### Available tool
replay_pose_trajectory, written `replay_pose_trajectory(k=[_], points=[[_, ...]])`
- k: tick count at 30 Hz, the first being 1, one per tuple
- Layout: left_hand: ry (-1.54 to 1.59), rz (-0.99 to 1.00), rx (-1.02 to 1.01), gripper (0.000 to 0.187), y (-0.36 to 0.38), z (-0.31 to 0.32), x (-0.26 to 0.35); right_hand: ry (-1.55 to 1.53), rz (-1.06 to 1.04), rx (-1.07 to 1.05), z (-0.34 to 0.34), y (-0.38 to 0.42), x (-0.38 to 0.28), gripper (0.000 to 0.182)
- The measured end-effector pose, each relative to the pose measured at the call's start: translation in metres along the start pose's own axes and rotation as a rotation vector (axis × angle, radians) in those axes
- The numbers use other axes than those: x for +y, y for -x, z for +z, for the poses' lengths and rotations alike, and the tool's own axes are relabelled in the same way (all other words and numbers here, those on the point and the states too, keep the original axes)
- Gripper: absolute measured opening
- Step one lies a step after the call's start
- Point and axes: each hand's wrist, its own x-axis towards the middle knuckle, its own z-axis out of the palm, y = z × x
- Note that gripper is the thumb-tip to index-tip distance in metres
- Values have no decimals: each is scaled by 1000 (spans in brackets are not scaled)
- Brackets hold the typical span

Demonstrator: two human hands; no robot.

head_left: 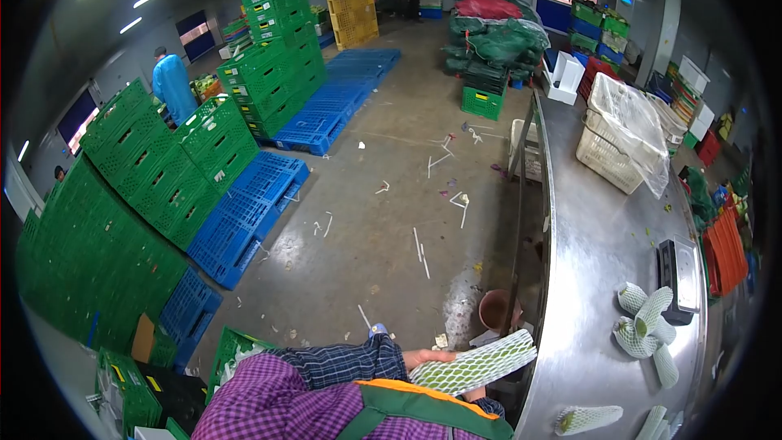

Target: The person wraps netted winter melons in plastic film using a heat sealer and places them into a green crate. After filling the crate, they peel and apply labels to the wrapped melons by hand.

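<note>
A long green vegetable in a white foam net is held at a slant in front of my body, beside the metal table's edge. My left hand is closed around its left end. Only a small part of my right hand shows below the vegetable, close against it; the fingers are hidden. On the table to the right lies a pile of similar netted green vegetables. Another netted piece rests nearer to me, by the table's lower edge.
The metal table bears a scale and a white plastic basket with clear film. Green crates and blue pallets stand at left. A bucket and scraps are on the floor. Two people are in the background.
</note>
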Motion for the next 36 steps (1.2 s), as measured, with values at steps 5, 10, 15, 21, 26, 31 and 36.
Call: replay_pose_trajectory(k=[5,10,15,21,26,31,36], points=[[-14,-1,-7,49,6,9,-1,74,-16,37,-4,9,-14,48],[-16,25,15,47,-1,-9,-5,101,-23,56,-4,13,-19,46],[11,15,51,46,4,-4,-8,123,-28,72,-5,17,-21,45],[-9,30,34,45,2,-2,-11,148,-31,90,-7,24,-26,44],[-17,-6,27,46,0,-3,-16,177,-32,105,-5,33,-31,43],[-29,0,3,48,2,8,-25,166,-22,120,-4,45,-32,42],[-61,-5,20,50,4,-1,-35,-111,-6,57,0,29,50,42]])
